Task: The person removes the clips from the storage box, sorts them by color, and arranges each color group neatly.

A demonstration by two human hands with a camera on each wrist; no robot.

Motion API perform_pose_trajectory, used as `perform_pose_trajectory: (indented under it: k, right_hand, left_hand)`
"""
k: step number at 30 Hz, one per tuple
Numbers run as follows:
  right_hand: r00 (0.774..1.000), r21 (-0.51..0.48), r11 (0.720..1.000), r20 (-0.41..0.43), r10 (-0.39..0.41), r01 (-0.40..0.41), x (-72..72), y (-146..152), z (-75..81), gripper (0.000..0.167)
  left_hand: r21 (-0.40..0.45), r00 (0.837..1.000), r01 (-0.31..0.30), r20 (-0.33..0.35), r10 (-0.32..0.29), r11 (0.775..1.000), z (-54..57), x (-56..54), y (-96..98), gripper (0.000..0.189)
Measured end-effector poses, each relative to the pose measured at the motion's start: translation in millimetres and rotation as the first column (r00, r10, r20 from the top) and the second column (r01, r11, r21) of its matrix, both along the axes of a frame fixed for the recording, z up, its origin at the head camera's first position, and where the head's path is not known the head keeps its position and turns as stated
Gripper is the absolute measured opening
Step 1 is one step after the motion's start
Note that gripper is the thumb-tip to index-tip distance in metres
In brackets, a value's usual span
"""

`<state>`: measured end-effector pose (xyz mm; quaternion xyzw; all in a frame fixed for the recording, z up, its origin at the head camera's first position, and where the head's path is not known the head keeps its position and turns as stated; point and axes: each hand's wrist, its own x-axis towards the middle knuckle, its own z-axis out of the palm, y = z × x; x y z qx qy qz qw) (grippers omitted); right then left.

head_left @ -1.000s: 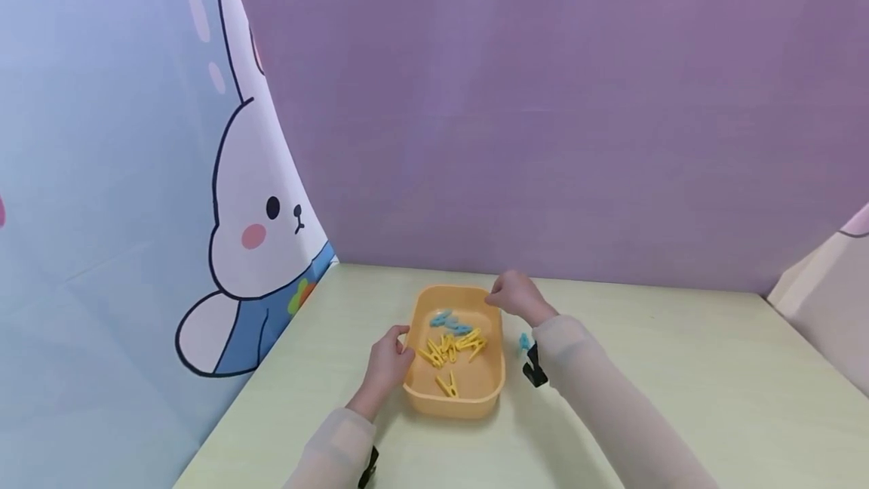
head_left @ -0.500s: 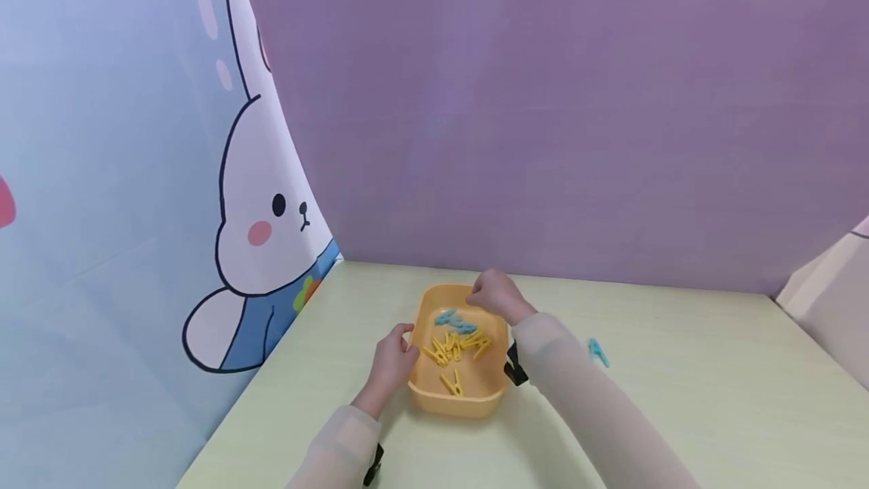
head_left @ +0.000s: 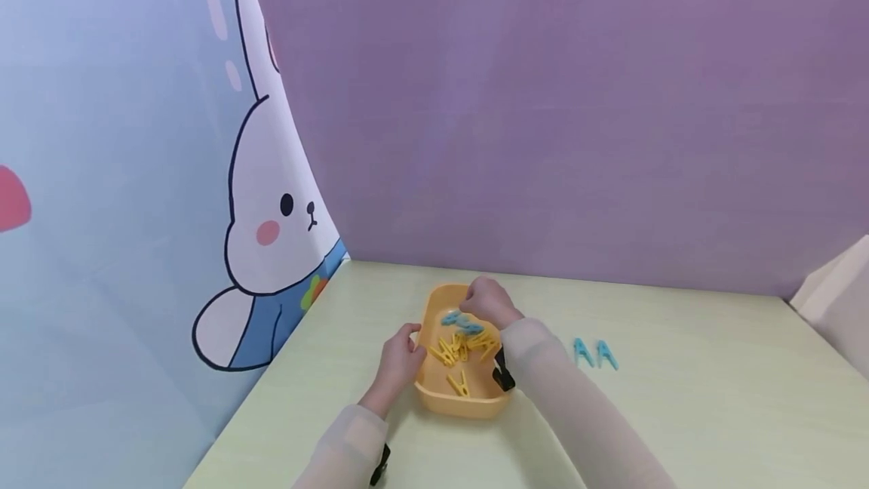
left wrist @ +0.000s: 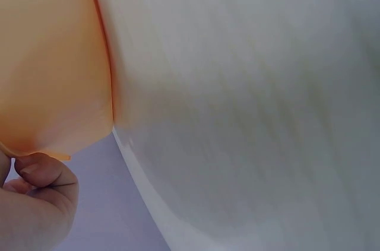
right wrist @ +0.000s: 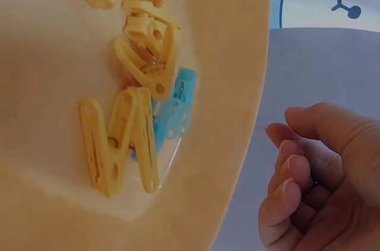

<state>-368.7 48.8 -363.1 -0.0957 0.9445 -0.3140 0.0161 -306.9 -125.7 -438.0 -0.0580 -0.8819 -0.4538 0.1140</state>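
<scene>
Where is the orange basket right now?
In the head view, the orange basket stands on the table, left of two loose blue clothespins, with the left hand pinching its left side.

Soft light leaves faint shadows on the pale tabletop [head_left: 686, 406].

Texts, labels, brands — none readable | numbers, signs — none readable | views: head, both wrists

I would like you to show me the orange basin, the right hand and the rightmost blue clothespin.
Orange basin [head_left: 465, 407]: head view, front wall.
Right hand [head_left: 492, 301]: head view, middle of hand.
Rightmost blue clothespin [head_left: 603, 350]: head view, upper part.
</scene>
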Motion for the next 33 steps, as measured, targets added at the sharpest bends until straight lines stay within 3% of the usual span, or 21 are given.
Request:
perform_pose_trajectory:
  k: [19, 33]
  right_hand:
    - [0.995, 0.001, 0.998, 0.077, -0.056, 0.057, -19.0, -9.5, -29.0, 0.043]
    - [0.999, 0.154, 0.987, 0.004, -0.037, 0.036, -30.3, -7.8, -43.0, 0.039]
  left_hand:
    - [-0.015, 0.999, 0.009, -0.037, -0.009, 1.000, -1.9, -1.3, -1.5, 0.039]
    - [-0.006, 0.999, -0.002, -0.034, 0.002, 1.000, -0.3, 0.0, -0.6, 0.038]
